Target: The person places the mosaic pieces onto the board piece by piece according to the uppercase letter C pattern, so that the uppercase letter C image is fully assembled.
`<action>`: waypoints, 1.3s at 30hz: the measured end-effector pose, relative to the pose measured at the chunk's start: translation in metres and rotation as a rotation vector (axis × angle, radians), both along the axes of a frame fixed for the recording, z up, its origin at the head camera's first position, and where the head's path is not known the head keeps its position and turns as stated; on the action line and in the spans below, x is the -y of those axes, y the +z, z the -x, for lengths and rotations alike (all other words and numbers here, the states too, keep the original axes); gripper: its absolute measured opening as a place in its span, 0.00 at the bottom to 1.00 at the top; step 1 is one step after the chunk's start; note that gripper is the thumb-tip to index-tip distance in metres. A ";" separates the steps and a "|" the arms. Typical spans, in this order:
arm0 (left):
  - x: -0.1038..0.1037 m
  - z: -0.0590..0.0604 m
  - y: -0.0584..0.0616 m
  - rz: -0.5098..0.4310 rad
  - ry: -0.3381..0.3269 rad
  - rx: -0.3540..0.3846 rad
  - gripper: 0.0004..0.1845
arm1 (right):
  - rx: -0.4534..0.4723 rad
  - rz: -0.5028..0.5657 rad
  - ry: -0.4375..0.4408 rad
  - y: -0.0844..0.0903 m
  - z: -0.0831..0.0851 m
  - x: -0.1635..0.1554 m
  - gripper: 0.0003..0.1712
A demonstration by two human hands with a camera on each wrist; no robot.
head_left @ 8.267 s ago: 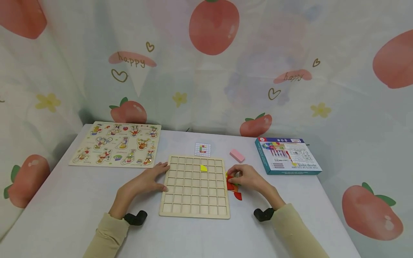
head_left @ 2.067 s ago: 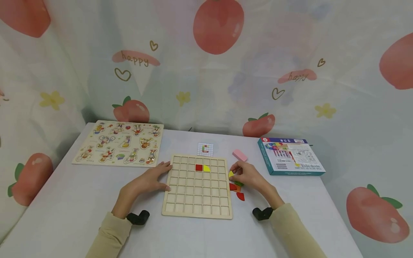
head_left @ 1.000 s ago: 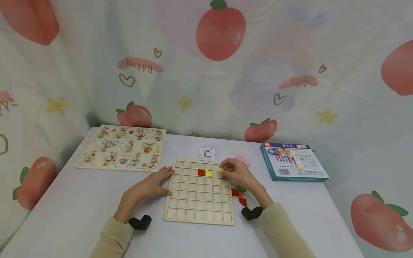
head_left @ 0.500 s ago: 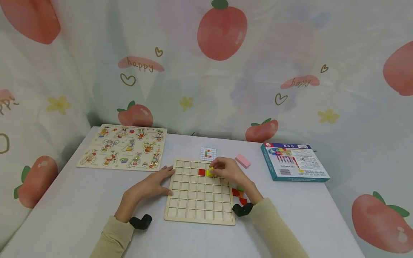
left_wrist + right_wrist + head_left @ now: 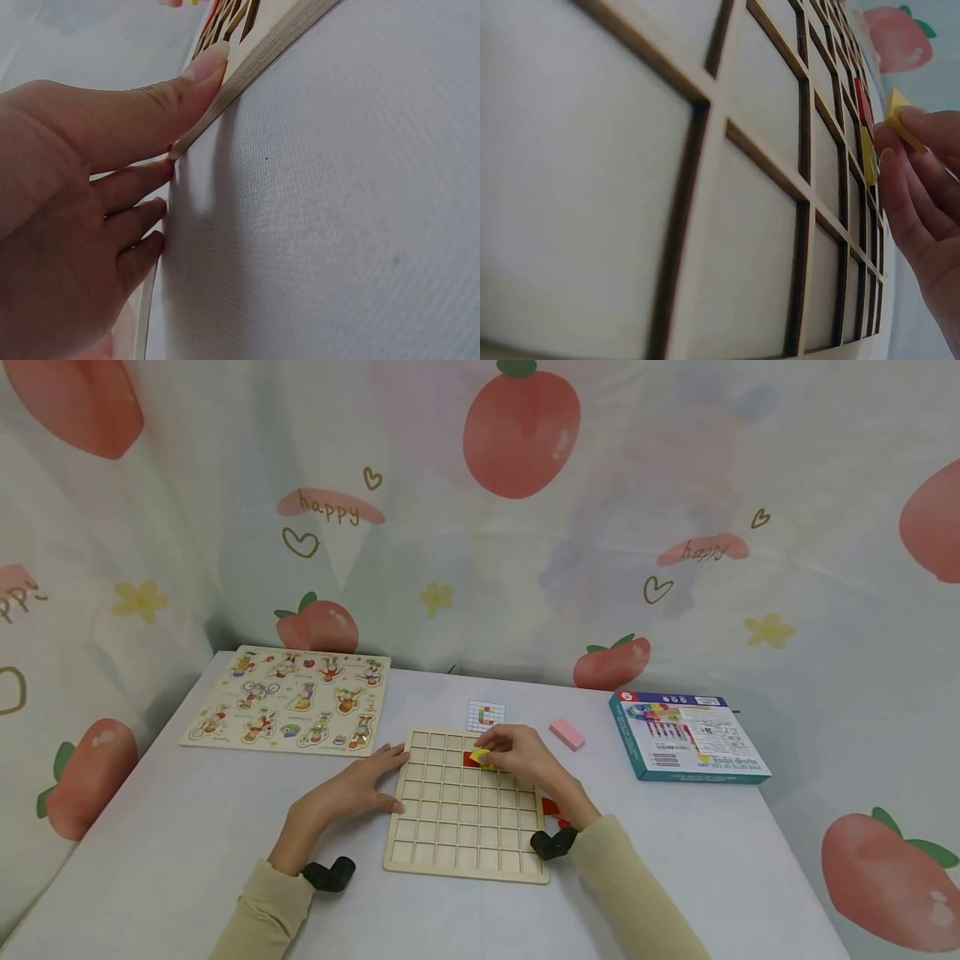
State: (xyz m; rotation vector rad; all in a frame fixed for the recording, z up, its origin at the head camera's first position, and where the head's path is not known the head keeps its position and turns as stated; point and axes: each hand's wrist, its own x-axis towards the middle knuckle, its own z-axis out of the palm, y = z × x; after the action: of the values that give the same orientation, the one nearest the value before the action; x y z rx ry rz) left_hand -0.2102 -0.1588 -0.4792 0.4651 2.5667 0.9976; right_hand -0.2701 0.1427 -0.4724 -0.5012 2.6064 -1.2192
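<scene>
Right hand (image 5: pixel 525 758): fingers curled, pinching a yellow tile (image 5: pixel 901 120) by its edges, held just above the far rows of the grid board (image 5: pixel 450 827). A red tile (image 5: pixel 469 760) and a second yellow tile (image 5: pixel 867 154) sit in adjoining cells directly beneath that hand.

Left hand (image 5: pixel 347 789): fingers straight and relaxed, lying flat on the counter (image 5: pixel 150 860) against the board's left edge; the thumb (image 5: pixel 187 82) presses that edge. It holds nothing.

Just right of the board, partly hidden by the right forearm, loose red tiles (image 5: pixel 552 808) lie on the counter. Beyond the board's far edge lies a small pattern card (image 5: pixel 486 715), and a pink block (image 5: pixel 566 733) to the right of it. A boxed set (image 5: pixel 690 737) lies well right of the board; a picture puzzle (image 5: pixel 288 700) lies to the far left. A strawberry-print curtain (image 5: pixel 525 527) hangs behind the counter.
</scene>
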 end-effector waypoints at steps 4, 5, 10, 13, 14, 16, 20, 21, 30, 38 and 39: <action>0.000 0.000 0.001 0.004 -0.005 -0.004 0.47 | 0.003 -0.016 0.014 0.001 0.002 0.005 0.07; 0.000 0.000 0.001 0.003 -0.006 -0.003 0.47 | 0.001 -0.020 0.018 0.001 0.003 0.007 0.07; 0.000 0.000 0.001 0.000 -0.002 0.002 0.47 | -0.033 -0.024 0.052 0.001 0.005 0.015 0.07; -0.001 0.000 0.000 0.006 0.000 0.002 0.47 | -0.055 -0.024 0.072 0.000 0.007 0.018 0.07; -0.001 0.000 0.000 0.007 0.002 0.004 0.47 | -0.062 -0.023 0.079 -0.001 0.008 0.019 0.06; -0.002 0.001 -0.001 0.007 0.004 0.008 0.47 | -0.077 -0.023 0.100 -0.003 0.009 0.020 0.06; -0.003 0.000 -0.001 0.006 0.006 0.016 0.47 | -0.089 -0.038 0.129 -0.004 0.010 0.023 0.05; -0.003 0.000 0.000 0.006 0.006 0.017 0.47 | -0.095 -0.048 0.135 -0.004 0.011 0.023 0.05; -0.002 0.001 0.000 0.012 0.019 0.023 0.47 | -0.118 -0.105 0.157 0.000 0.010 0.034 0.06; 0.000 0.001 0.000 0.011 0.018 0.021 0.47 | -0.180 -0.147 0.179 -0.001 0.011 0.039 0.08; 0.000 0.001 0.000 0.012 0.017 0.021 0.47 | -0.185 -0.154 0.177 -0.002 0.011 0.039 0.08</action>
State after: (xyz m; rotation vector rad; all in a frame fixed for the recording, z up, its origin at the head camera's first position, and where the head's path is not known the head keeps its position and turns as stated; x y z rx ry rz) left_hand -0.2109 -0.1588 -0.4793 0.4286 2.5609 0.9874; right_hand -0.2808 0.1034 -0.4744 -0.8295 2.7085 -0.9489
